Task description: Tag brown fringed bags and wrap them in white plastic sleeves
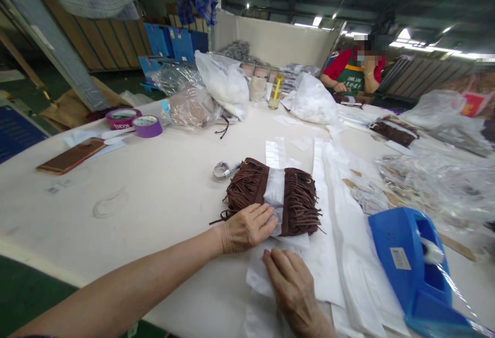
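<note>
A dark brown fringed bag [299, 199] lies on the table, with a white wrapping strip [275, 186] around its middle. My left hand [249, 227] rests flat on the lower part of that strip, fingers stretched out and close together. Just below the bag, my right hand [294, 289] is closed, its fingers curled in over a thin white sheet [259, 271]. Whether its fingertips grip the sheet is hidden. Behind the bag's left side sits a small silvery coiled item [221, 170].
A blue tape dispenser [410, 266] stands at right, beside layered white sheets [348, 255] and clear plastic bags [436, 178]. Tape rolls [147, 126] and a brown flat case [71, 156] lie at left. Stuffed plastic bags [313, 98] and a co-worker [353, 70] are across the table.
</note>
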Motion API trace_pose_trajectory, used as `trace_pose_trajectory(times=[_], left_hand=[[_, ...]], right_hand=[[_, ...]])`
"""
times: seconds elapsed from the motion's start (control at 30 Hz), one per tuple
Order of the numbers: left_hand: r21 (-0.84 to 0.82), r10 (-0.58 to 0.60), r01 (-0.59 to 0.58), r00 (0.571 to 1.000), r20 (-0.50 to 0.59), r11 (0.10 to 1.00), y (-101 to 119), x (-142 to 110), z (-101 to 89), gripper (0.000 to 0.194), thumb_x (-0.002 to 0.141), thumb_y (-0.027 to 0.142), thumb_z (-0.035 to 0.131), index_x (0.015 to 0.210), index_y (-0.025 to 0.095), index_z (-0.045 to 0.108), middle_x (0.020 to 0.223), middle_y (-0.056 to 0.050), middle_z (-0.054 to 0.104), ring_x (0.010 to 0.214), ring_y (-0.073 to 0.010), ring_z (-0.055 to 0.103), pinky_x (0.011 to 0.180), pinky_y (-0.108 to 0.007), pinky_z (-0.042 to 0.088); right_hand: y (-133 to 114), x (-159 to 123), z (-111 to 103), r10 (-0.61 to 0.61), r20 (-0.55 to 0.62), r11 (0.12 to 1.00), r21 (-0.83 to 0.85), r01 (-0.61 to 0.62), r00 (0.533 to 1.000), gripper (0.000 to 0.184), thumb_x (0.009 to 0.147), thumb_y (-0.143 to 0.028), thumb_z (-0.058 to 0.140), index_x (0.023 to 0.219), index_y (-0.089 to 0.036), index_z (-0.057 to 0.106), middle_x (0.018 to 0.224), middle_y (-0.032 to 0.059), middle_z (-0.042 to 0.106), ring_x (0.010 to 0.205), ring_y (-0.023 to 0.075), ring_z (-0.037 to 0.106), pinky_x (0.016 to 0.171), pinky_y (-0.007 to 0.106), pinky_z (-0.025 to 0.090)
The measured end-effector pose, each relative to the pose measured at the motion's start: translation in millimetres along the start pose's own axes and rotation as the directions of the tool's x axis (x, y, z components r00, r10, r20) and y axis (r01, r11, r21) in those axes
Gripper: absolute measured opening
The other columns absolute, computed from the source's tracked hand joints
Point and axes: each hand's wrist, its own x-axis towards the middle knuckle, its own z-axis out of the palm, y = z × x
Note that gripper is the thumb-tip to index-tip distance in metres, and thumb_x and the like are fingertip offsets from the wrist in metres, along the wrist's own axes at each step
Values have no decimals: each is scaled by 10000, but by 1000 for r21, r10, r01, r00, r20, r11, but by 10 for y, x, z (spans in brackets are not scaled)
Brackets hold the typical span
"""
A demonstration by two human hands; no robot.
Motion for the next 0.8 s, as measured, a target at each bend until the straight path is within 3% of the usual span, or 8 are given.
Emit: trace_pose_trajectory(times=[0.17,0.3,0.4,0.57,0.8], left_hand=[[15,-16,16,999,-34,1000,64,-40,42,284,898,134,335,1068,35,539,1107,-221,591,1068,-294,557,867,-432,485],[-46,-52,49,996,-77,998,105,-66,57,282,901,126,339,1064,44,554,1062,-169,612,1055,-266,554,902,-427,468],[-87,-92,81,987,-129,993,122,-66,79,239,899,111,364,1000,63,575,995,-127,629,1009,-222,568,912,-397,462],[-184,-153,114,964,-218,976,118,-66,89,219,901,111,372,958,65,579,956,-106,638,965,-195,569,913,-360,453],[-410,-141,46,968,-205,911,99,-114,17,258,931,129,321,908,99,576,914,-70,646,1000,-166,532,944,-324,411]], right_hand=[[-30,82,-48,-62,-40,998,-7,61,997,195,832,-33,434,881,-102,609,678,65,608,569,139,509,521,265,400],[90,86,-18,-15,-127,999,30,19,992,186,826,-38,438,869,-151,579,955,120,635,943,206,582,763,353,478],[193,86,36,35,-73,997,75,-29,997,236,845,-35,355,860,-164,552,1099,147,607,1115,205,519,920,426,428],[278,78,90,-9,-72,999,53,12,997,334,817,6,288,939,-171,544,931,97,686,1024,157,594,873,336,501],[258,169,0,-159,-110,987,-34,157,981,263,867,-27,300,884,-104,551,755,108,703,838,195,671,736,318,567]])
